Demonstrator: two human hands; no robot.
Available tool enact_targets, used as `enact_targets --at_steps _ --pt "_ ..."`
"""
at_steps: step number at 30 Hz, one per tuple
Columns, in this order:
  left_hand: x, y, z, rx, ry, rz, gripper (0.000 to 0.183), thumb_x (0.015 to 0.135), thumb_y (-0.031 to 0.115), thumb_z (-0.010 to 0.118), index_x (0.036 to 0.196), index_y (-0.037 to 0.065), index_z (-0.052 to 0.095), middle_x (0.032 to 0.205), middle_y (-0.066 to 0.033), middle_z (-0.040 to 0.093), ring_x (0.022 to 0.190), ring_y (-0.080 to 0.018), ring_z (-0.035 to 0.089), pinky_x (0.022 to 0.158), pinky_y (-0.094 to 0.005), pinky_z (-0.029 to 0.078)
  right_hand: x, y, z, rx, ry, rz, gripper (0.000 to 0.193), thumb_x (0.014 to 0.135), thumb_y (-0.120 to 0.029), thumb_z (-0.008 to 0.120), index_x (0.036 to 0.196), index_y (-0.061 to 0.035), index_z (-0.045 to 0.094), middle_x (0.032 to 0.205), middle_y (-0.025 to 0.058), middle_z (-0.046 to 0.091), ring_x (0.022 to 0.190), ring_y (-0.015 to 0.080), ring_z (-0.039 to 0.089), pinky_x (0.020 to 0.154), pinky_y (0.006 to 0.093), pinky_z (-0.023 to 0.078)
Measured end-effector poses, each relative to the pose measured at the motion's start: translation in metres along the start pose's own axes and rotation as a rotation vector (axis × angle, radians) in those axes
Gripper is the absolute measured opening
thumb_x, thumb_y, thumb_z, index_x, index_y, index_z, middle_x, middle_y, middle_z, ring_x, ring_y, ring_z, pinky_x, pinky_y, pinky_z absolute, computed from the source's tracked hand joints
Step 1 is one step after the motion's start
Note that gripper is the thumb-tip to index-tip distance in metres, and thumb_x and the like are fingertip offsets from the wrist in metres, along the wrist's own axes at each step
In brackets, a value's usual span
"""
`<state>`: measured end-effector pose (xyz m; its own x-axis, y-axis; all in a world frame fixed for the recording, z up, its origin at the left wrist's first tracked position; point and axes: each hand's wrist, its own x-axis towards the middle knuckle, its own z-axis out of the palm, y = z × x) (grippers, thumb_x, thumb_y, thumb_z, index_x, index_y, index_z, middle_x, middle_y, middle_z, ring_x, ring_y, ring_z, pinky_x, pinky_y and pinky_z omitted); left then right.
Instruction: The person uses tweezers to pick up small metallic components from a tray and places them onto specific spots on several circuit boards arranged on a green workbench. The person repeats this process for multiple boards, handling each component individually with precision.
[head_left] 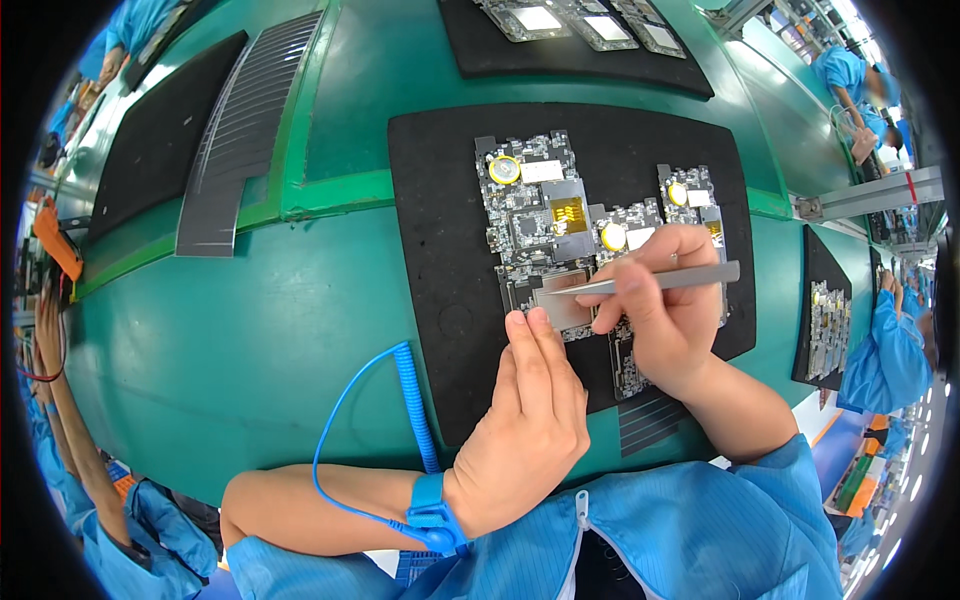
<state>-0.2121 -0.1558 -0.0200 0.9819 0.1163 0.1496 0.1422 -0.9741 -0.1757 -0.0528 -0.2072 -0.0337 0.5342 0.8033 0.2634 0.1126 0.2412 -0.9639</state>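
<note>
My right hand point(672, 310) grips a pair of grey metal tweezers point(708, 274), its tips pointing left over a flat silvery plate point(568, 313). That plate lies on the lower part of a populated circuit board point(522, 228), which has a round yellow-rimmed coin cell and a gold patch. Stretched fingers of my left hand point(530, 430) rest their tips at the plate's lower left edge, holding nothing. A second circuit board point(636, 222) lies to the right, partly hidden by my right hand, and a third board point(690, 188) stands farther right. All sit on a black foam mat point(440, 250).
A blue coiled wrist strap cord point(412, 385) runs from my left wrist onto the green table point(250, 350). Another black mat point(580, 65) with boards lies beyond. Dark strips point(245, 130) are at far left, more boards point(828, 325) at right. Co-workers sit on both sides.
</note>
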Motion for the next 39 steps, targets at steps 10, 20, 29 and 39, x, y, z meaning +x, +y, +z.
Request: enact_targets --at_steps 10,20,29,39 --pt "0.009 -0.072 -0.026 -0.544 0.248 -0.361 0.022 0.078 0.014 0.066 0.093 0.000 0.058 0.084 -0.0154 0.060 0.075 -0.0325 0.060 0.066 -0.0378 0.049 -0.018 -0.061 -0.152 -0.055 0.353 0.216 0.022 0.085 -0.012 0.043 0.099 0.0033 0.051 0.070 0.0148 0.061 0.043 0.0123 0.044 0.043 0.0241 0.036" --pt "-0.001 -0.106 -0.006 -1.656 -0.023 -0.913 0.012 0.087 0.012 0.058 0.094 0.003 0.055 0.081 -0.0040 0.061 0.070 -0.0110 0.060 0.060 -0.0227 0.049 -0.031 -0.051 -0.188 -0.227 0.164 0.812 0.065 0.076 -0.030 0.075 0.122 0.0076 0.051 0.094 0.0104 0.058 0.070 0.0131 0.050 0.058 0.0265 0.040" --pt "0.082 -0.015 -0.093 -1.736 -0.163 -0.709 0.017 0.086 0.014 0.062 0.075 0.010 0.049 0.067 0.0040 0.046 0.055 -0.0052 0.047 0.049 -0.0213 0.050 -0.118 -0.137 -0.284 -0.561 0.308 0.654 0.063 0.074 -0.035 0.075 0.122 0.0002 0.055 0.111 0.0126 0.061 0.099 0.0188 0.057 0.079 0.0301 0.046" --pt "0.280 0.210 -0.018 -1.995 -0.399 -0.050 0.025 0.087 0.022 0.062 0.099 0.001 0.058 0.092 -0.0056 0.061 0.077 -0.0129 0.058 0.070 -0.0268 0.050 -0.214 -0.155 -0.557 -1.183 0.728 0.398 0.023 0.072 -0.016 0.071 0.067 0.0016 0.056 0.059 0.0014 0.051 0.059 0.0105 0.046 0.054 0.0322 0.037"
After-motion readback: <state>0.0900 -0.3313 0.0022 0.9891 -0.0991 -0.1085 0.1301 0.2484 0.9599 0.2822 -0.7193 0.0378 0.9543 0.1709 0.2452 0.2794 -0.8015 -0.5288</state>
